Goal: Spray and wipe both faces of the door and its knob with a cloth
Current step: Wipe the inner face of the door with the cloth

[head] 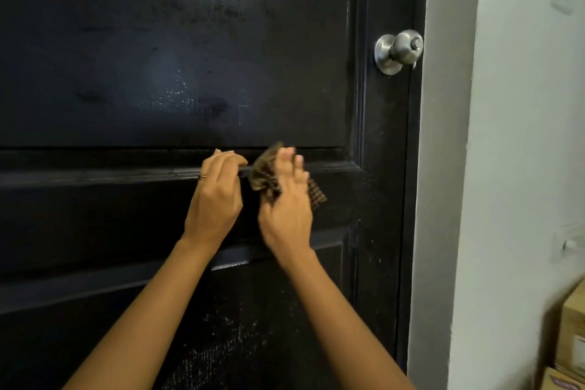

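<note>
Brown checked cloth on black door, pinched in left grip, clasped under right grip.

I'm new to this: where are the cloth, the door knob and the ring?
cloth (265, 169), head view: its bunched checked fold.
door knob (406, 46), head view: its round metal head.
ring (202, 177), head view: the band on a finger of the left hand (215, 199).
</note>
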